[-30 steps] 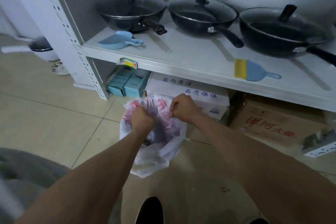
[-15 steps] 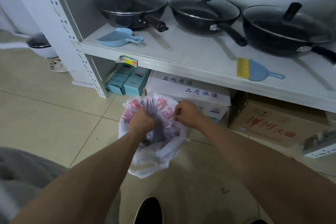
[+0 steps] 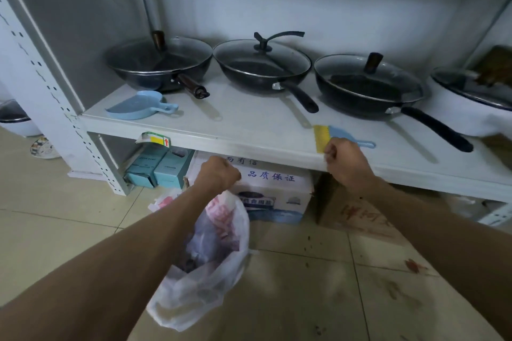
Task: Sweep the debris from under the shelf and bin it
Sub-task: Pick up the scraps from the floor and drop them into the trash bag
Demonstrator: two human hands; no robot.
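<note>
Head: bag (image 3: 210, 271) mouth behind left hand (image 3: 219, 174)

The white plastic bag (image 3: 205, 285) with red print hangs open-mouthed from the left hand (image 3: 219, 174) above the floor tiles, dark scraps lying in its bottom. The pale blue dustpan (image 3: 138, 106) lies flat near the front left corner of the white shelf (image 3: 249, 124), its handle pointing right. The small blue brush (image 3: 336, 133) with yellow bristles lies flat at the shelf's front edge, its handle pointing right. Dark specks of debris (image 3: 307, 243) dot the tiles below the front edge.
</note>
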